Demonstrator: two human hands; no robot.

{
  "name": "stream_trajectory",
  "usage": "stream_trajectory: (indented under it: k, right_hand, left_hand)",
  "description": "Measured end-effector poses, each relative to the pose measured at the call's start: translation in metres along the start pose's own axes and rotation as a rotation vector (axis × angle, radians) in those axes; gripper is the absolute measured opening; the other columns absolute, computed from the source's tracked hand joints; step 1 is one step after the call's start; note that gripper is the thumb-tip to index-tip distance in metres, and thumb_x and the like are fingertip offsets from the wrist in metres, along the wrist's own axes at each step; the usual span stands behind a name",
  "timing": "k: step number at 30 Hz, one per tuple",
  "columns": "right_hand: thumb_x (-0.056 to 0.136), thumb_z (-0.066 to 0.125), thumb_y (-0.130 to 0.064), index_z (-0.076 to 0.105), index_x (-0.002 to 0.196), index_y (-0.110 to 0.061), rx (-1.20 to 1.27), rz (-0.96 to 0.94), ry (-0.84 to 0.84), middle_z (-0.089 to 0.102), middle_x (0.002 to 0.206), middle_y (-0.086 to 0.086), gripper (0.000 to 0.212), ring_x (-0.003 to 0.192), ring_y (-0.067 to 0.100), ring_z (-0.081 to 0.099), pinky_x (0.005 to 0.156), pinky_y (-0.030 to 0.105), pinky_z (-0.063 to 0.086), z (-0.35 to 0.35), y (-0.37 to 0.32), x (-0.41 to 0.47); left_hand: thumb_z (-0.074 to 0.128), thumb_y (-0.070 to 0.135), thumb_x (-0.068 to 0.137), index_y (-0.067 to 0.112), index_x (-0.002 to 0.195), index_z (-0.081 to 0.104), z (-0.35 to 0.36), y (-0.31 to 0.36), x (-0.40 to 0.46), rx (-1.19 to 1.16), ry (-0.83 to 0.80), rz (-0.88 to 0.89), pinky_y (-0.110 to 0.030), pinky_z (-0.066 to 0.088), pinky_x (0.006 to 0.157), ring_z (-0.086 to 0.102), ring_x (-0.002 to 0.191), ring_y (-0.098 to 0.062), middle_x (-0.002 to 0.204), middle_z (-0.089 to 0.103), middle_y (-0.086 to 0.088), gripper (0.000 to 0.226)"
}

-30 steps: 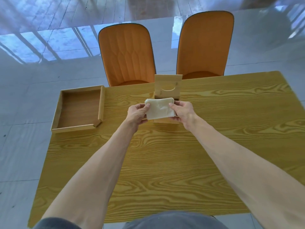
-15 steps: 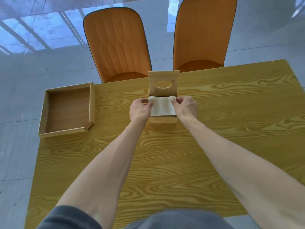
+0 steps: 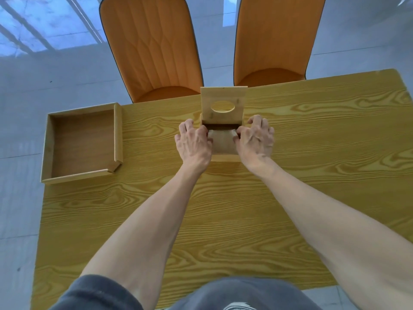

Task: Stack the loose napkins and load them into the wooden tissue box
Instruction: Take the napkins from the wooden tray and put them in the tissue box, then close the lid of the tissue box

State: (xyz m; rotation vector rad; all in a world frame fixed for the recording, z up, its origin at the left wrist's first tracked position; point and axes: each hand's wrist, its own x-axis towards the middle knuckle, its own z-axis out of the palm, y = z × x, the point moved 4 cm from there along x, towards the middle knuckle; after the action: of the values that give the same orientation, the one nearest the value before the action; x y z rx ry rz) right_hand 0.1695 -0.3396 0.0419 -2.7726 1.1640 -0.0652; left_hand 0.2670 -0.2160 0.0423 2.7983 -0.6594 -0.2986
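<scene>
Fingers of two hands, left hand (image 3: pixel 194 146) and right hand (image 3: pixel 254 139), pinch one napkin stack (image 3: pixel 223 139) inside one box (image 3: pixel 223 156).

Bare forearms, grey sleeves

My left hand (image 3: pixel 194 144) and right hand (image 3: pixel 254 138) were bare, with no rings, watch or gloves, and the knuckles and tendons stood out on their backs. Both forearms were uncovered from the wrists back toward me. Behind my left hand, at the near end of that arm, a dark grey sleeve (image 3: pixel 96 295) of soft, matte cloth was bunched up at the elbow. Between my two arms, close under the camera, the same grey cloth covered my front (image 3: pixel 241 291), with a small pale marking at its lowest edge that was cut off and could not be read.
</scene>
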Motion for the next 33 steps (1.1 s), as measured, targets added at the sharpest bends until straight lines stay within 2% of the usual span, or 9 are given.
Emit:
stream_trajectory:
  k: [2,5,8,11,16,21,25,29,33]
  right_hand:
    - [0.09,0.067,-0.021,0.075,0.101,-0.017,0.015,-0.014,-0.015,0.052,0.131,0.009,0.014,0.117,0.029,0.049,0.092,0.039,0.038,0.003,0.0,-0.002]
    - [0.089,0.07,-0.015,0.061,0.119,-0.018,0.053,-0.025,-0.016,0.046,0.139,0.01,0.031,0.123,0.03,0.048,0.095,0.041,0.039,0.005,-0.002,-0.003]
    - [0.087,0.072,-0.016,0.048,0.12,-0.02,0.143,0.023,-0.008,0.049,0.133,0.007,0.042,0.118,0.026,0.051,0.094,0.038,0.041,0.006,0.002,-0.003]
    - [0.086,0.073,-0.025,0.044,0.12,-0.019,0.291,0.041,-0.062,0.049,0.13,0.007,0.045,0.118,0.025,0.052,0.095,0.038,0.041,0.009,0.01,-0.003]
    - [0.096,0.056,-0.039,0.044,0.122,-0.016,0.459,0.027,0.014,0.057,0.122,0.007,0.037,0.109,0.023,0.057,0.092,0.037,0.046,-0.004,0.02,0.004]
    - [0.099,0.052,-0.033,0.049,0.128,-0.012,0.544,-0.015,0.159,0.06,0.122,0.008,0.036,0.104,0.019,0.06,0.089,0.036,0.051,-0.038,0.021,0.022]
    - [0.102,0.046,-0.034,0.047,0.139,-0.013,0.55,-0.1,0.168,0.056,0.136,0.009,0.042,0.119,0.021,0.056,0.097,0.034,0.048,-0.059,0.009,0.034]
    - [0.107,0.038,-0.033,0.045,0.145,-0.009,0.509,-0.201,0.117,0.05,0.148,0.012,0.046,0.131,0.026,0.051,0.106,0.042,0.044,-0.064,-0.004,0.042]
    - [0.107,0.039,-0.026,0.057,0.135,-0.005,0.493,-0.229,0.138,0.061,0.136,0.017,0.039,0.12,0.03,0.06,0.097,0.039,0.05,-0.067,-0.006,0.046]
  left_hand:
    - [0.068,0.022,0.088,0.02,0.113,0.066,0.003,0.0,-0.001,0.028,0.014,0.026,-0.044,0.037,0.103,0.037,0.136,-0.029,0.145,0.044,-0.009,0.024]
    - [0.069,0.007,0.081,0.016,0.117,0.053,0.007,0.0,-0.002,0.005,0.038,0.025,-0.041,0.042,0.095,0.045,0.126,-0.029,0.132,0.051,-0.008,0.041]
    - [0.072,0.015,0.081,0.014,0.12,0.045,0.007,-0.005,0.001,-0.104,0.003,-0.061,-0.04,0.045,0.091,0.051,0.115,-0.029,0.12,0.056,-0.007,0.047]
    - [0.07,0.026,0.085,0.015,0.12,0.043,0.006,-0.01,0.004,-0.219,-0.032,-0.098,-0.041,0.048,0.087,0.056,0.11,-0.029,0.117,0.06,-0.007,0.045]
    - [0.059,0.037,0.094,0.017,0.125,0.046,-0.01,-0.015,0.011,-0.318,-0.018,-0.039,-0.036,0.046,0.08,0.06,0.111,-0.025,0.123,0.063,-0.005,0.039]
    - [0.055,0.04,0.097,0.018,0.132,0.047,-0.047,-0.012,0.025,-0.394,0.103,0.038,-0.034,0.046,0.083,0.061,0.113,-0.022,0.126,0.063,-0.003,0.043]
    - [0.053,0.039,0.098,0.018,0.14,0.045,-0.073,0.003,0.035,-0.444,0.182,0.142,-0.032,0.047,0.089,0.057,0.12,-0.021,0.134,0.059,-0.006,0.047]
    - [0.045,0.035,0.104,0.017,0.148,0.042,-0.084,0.018,0.04,-0.326,0.127,0.271,-0.038,0.044,0.1,0.05,0.131,-0.025,0.145,0.052,-0.008,0.048]
    - [0.041,0.032,0.106,0.015,0.142,0.052,-0.083,0.023,0.042,-0.296,0.058,0.327,-0.038,0.047,0.096,0.057,0.125,-0.026,0.141,0.057,-0.006,0.041]
